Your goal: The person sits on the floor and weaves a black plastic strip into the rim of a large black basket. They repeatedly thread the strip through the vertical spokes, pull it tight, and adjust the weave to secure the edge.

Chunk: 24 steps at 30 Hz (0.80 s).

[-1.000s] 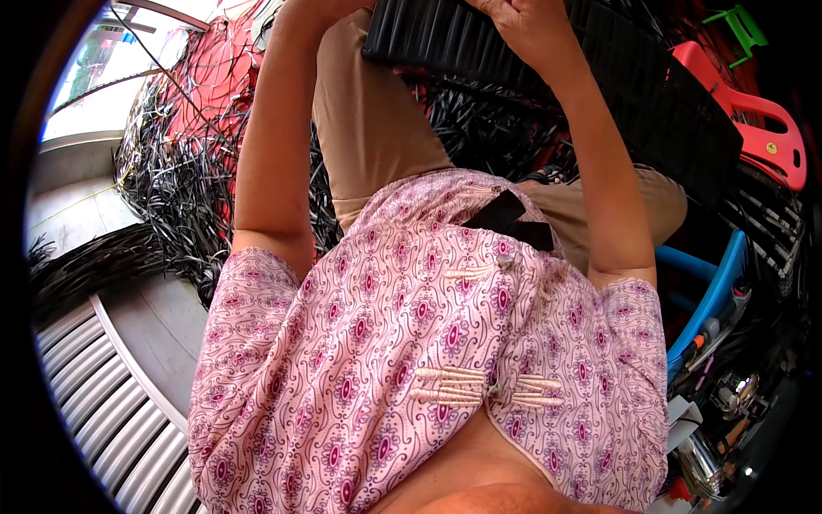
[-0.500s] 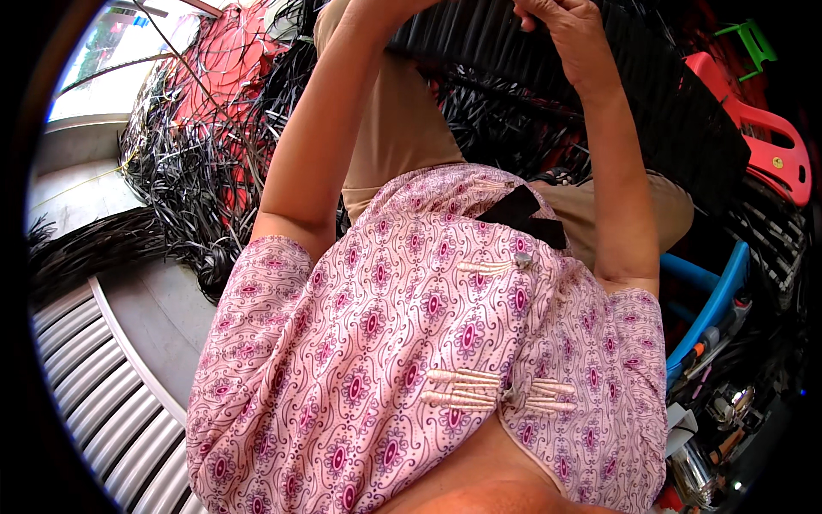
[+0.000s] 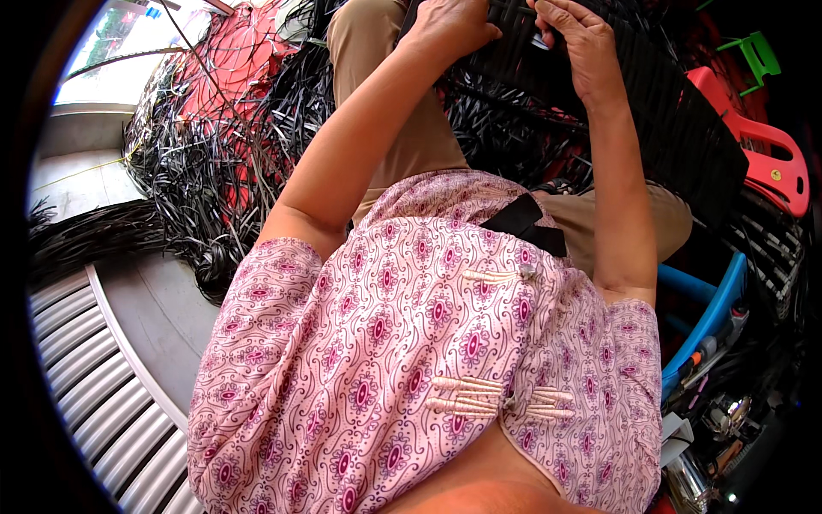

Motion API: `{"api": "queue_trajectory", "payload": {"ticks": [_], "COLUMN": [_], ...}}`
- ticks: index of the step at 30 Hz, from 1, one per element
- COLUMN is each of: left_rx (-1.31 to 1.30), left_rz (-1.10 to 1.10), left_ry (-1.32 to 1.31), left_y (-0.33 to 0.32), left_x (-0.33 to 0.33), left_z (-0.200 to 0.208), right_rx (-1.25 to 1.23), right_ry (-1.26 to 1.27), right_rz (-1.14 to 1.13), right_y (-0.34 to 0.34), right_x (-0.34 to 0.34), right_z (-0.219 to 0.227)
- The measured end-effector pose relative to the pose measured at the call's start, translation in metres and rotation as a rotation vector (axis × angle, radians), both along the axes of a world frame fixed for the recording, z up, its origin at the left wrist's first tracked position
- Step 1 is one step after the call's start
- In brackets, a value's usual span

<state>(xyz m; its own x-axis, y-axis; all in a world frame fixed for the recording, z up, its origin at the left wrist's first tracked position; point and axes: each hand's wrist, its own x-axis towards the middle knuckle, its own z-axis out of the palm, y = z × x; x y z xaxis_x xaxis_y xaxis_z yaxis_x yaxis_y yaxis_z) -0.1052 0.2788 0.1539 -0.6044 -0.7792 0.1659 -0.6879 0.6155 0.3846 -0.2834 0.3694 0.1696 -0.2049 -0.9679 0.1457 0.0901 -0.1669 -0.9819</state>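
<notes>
The top edge crowds my view, cutting into the left hand (image 3: pixel 454 30) and brushing the right hand (image 3: pixel 578 34). Between them I have a narrow gap, with the black slatted panel (image 3: pixel 672 128) below. That panel runs from under the hands down to the right, its far corner near the red plastic chair (image 3: pixel 758 163); the trousered left leg (image 3: pixel 368 38) bounds my left side, and loose black strips (image 3: pixel 505 120) fill the space nearer the body. The right fingers are bent inward, a small pale thing (image 3: pixel 540 41) just beneath them; I cannot tell whether they grip it. The left fingers are cropped away, so I cannot tell their hold either
</notes>
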Motion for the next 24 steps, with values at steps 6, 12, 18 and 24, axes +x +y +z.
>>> {"api": "queue_trajectory", "payload": {"ticks": [6, 12, 18, 24], "left_rx": [-0.054, -0.114, 0.665, 0.827], "left_rz": [0.061, 0.068, 0.200, 0.208], "left_ry": [-0.016, 0.391, 0.972, 1.119], "left_y": [-0.003, 0.030, 0.119, 0.115], "left_x": [-0.009, 0.015, 0.026, 0.023], "left_z": [-0.009, -0.013, -0.083, -0.101], "right_rx": [0.028, -0.036, -0.072, -0.156], "right_ry": [0.009, 0.006, -0.287, -0.418], "right_rz": [0.003, 0.025, 0.036, 0.034], "right_y": [0.000, 0.004, 0.006, 0.007], "right_x": [0.001, -0.006, -0.018, -0.022], "right_z": [-0.005, -0.013, -0.040, -0.053]}}
